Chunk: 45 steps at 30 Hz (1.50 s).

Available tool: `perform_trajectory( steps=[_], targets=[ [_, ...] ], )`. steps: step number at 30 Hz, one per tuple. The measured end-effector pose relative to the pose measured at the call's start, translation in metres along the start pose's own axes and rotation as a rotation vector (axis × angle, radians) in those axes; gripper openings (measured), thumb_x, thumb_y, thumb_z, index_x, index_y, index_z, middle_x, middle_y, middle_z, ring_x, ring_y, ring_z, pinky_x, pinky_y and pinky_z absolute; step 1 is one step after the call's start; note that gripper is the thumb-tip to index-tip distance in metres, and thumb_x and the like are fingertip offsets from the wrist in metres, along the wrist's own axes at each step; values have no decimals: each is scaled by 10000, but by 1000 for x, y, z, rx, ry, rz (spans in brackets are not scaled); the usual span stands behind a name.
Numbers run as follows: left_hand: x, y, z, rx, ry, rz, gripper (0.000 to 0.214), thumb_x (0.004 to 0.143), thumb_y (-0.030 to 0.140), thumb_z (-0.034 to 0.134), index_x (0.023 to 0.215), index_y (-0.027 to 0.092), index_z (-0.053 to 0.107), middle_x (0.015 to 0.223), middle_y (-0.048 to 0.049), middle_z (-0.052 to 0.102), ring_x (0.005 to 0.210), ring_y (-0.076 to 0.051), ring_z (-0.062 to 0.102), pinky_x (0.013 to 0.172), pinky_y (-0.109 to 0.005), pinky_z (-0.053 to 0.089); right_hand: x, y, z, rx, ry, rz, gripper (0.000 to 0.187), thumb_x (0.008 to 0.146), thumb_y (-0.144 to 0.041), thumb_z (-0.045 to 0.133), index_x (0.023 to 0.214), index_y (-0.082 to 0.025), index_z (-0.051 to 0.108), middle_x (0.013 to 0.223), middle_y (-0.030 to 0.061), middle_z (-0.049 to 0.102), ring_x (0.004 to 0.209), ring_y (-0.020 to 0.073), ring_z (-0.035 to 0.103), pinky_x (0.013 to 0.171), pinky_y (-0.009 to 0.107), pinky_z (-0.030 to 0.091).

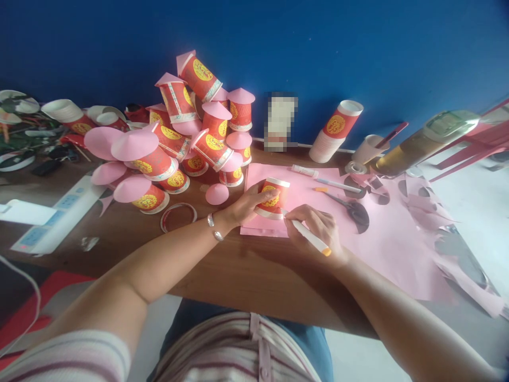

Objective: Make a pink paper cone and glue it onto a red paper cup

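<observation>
My left hand (251,203) is wrapped round a red paper cup (279,197) with a yellow emblem and white bands at both ends. In my right hand (318,225) is a white marker (312,238) with an orange end, its tip at the lower band of the cup. Under both hands lies pink paper (264,231). A pair of scissors (350,208) rests on the paper to the right, beside a second marker (338,185) and a marker cap (321,189). A white glue stick (305,171) lies behind the cup.
Several red cups with pink cone tops (214,146) are heaped at the left. A stack of cups (334,130), a white cup (368,148) and a bottle (427,139) stand at the back right. A power strip (59,215) and a tape roll (178,217) lie on the left. Paper scraps (431,209) are at the right.
</observation>
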<state>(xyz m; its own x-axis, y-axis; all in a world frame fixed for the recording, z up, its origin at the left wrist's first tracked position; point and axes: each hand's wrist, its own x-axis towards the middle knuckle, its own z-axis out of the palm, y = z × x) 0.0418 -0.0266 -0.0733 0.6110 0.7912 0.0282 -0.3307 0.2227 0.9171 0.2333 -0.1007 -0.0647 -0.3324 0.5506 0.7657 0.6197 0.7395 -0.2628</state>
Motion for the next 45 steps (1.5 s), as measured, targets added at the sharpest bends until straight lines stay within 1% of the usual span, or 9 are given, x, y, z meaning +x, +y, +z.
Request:
perform_trajectory(
  steps=[3, 10, 14, 17, 21, 26, 34, 41, 45],
  targets=[
    [1, -3, -1, -30, 8, -8, 423, 837, 490, 776, 1039, 152, 623, 874, -19, 608, 790, -144, 589, 738, -274, 500, -1, 0, 1, 2, -2, 0, 149, 919, -90, 626, 936, -228, 574, 765, -29, 693, 601, 102, 627, 573, 232, 476],
    [-2, 3, 2, 19, 22, -16, 409, 834, 491, 770, 999, 148, 621, 867, -15, 608, 774, -137, 576, 713, -265, 484, -1, 0, 1, 7, -10, -11, 145, 919, -91, 633, 950, -221, 578, 773, -27, 694, 605, 100, 633, 575, 226, 476],
    [-2, 3, 2, 60, 40, -16, 446, 840, 504, 756, 1077, 146, 637, 898, -34, 638, 838, -168, 606, 782, -296, 498, -2, 0, 1, 17, -21, -6, 127, 928, -113, 633, 945, -231, 588, 764, -23, 694, 594, 110, 634, 566, 239, 479],
    [-2, 3, 2, 64, 45, -25, 452, 839, 508, 750, 1094, 153, 635, 917, -42, 649, 870, -182, 620, 811, -311, 499, -3, 1, 1, 28, -32, -5, 118, 930, -124, 631, 948, -235, 598, 767, -18, 703, 597, 115, 644, 563, 243, 487],
    [-2, 2, 2, 60, 34, -35, 435, 830, 503, 755, 1053, 152, 630, 908, -38, 651, 823, -164, 609, 764, -292, 489, -1, 1, 0, 48, -35, -26, 138, 921, -105, 638, 961, -229, 593, 786, -14, 714, 621, 117, 664, 574, 237, 504],
    [-1, 3, 2, 60, -3, -24, 397, 829, 501, 759, 963, 160, 606, 849, -9, 611, 759, -135, 574, 708, -264, 466, 2, 1, -1, 64, -32, -45, 159, 929, -102, 638, 999, -237, 590, 816, -3, 728, 659, 131, 696, 593, 242, 534],
    [-2, 8, 4, 78, -11, -15, 386, 840, 494, 760, 913, 155, 591, 801, 12, 583, 701, -106, 545, 648, -231, 453, 2, 3, 0, 30, -1, -44, 172, 930, -99, 638, 1013, -243, 593, 825, -3, 732, 683, 141, 711, 599, 251, 547],
    [-1, 2, -1, 37, -27, -47, 418, 848, 499, 760, 1056, 157, 639, 868, -22, 660, 755, -140, 623, 705, -257, 498, 5, 2, -1, -14, 31, -22, 185, 914, -74, 626, 977, -244, 590, 778, -18, 716, 642, 139, 696, 570, 246, 520],
    [0, 0, 0, -3, 19, -30, 459, 817, 493, 788, 1095, 153, 654, 888, -31, 665, 787, -153, 633, 750, -279, 510, 6, 0, -2, -49, 31, 24, 160, 917, -90, 602, 938, -248, 595, 748, -28, 702, 596, 131, 667, 555, 246, 499]
  ],
)
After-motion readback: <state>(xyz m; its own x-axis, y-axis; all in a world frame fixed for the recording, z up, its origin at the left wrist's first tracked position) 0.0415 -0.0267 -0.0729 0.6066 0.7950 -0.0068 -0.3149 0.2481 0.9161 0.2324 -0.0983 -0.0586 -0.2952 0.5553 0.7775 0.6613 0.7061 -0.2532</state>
